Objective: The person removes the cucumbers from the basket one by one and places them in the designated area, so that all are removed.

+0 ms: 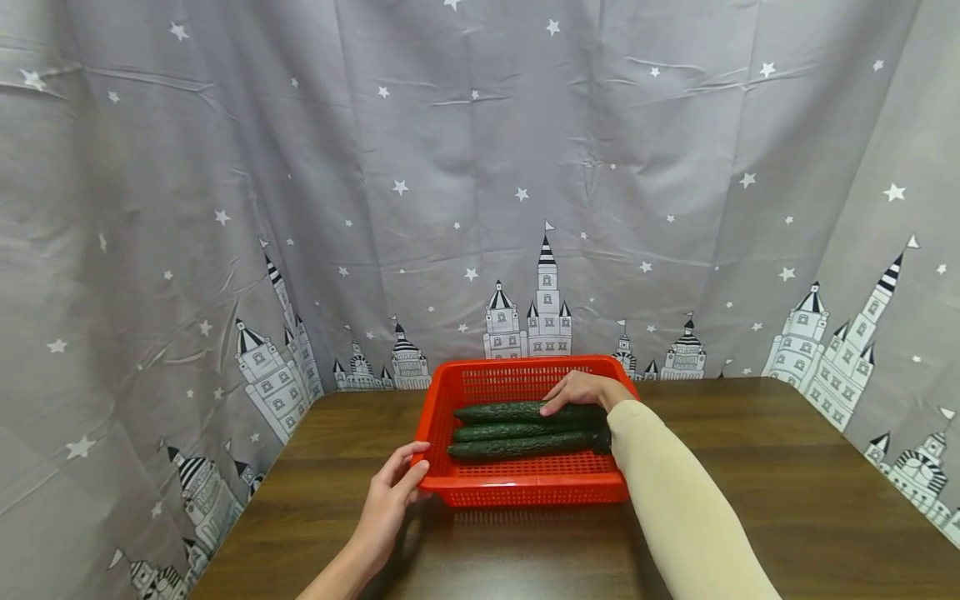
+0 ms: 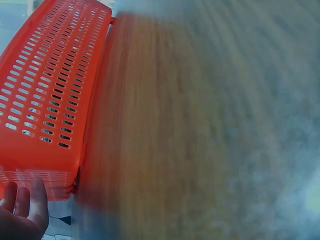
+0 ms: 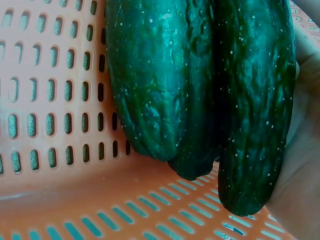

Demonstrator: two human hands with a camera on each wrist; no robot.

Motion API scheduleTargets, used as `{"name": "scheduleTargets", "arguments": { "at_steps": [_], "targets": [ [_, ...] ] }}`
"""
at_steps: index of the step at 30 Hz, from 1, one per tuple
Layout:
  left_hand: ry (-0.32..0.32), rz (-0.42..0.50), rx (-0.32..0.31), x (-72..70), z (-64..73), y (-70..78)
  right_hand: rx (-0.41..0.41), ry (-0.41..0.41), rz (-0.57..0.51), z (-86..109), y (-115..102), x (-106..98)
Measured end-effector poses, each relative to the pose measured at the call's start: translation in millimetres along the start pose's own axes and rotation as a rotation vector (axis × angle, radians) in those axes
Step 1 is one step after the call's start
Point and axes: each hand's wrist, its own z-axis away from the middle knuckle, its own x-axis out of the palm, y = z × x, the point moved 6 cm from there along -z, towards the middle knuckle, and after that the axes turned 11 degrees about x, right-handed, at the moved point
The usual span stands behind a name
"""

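Three dark green cucumbers lie side by side across a red perforated plastic basket (image 1: 525, 482). My right hand (image 1: 588, 390) reaches in from the right and holds the rearmost cucumber (image 1: 495, 412), thumb on its near side. In the right wrist view, that hand (image 3: 302, 165) lies along the held cucumber (image 3: 255, 125), its fingers mostly hidden. The middle cucumber (image 1: 487, 432) and the front cucumber (image 1: 510, 447) rest untouched in front of it. At the basket's left front corner, my left hand (image 1: 390, 496) grips the rim; the left wrist view shows its fingers against the outer wall.
The basket stands on a brown wooden table (image 1: 750, 483), near its back edge. Behind and around the table hangs a grey curtain (image 1: 480, 167) printed with stars and castles.
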Motion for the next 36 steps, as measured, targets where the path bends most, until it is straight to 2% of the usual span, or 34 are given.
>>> {"name": "scheduleTargets", "arguments": {
  "at_steps": [8, 15, 24, 36],
  "targets": [
    [-0.005, -0.008, -0.009, -2.1, 0.0, -4.2, 0.002, 0.008, -0.006, 3.4, -0.9, 1.6],
    [-0.006, -0.004, -0.013, -2.6, 2.9, -6.0, 0.016, -0.009, -0.093, 2.4, 2.1, 5.8],
    [-0.025, 0.004, 0.017, -2.1, 0.0, -1.9, -0.008, 0.033, -0.119, -2.6, -1.6, -2.9],
    [-0.027, 0.008, -0.003, -1.6, 0.5, -3.3, -0.028, 0.054, -0.133, 1.0, -5.7, -8.0]
  ]
}}
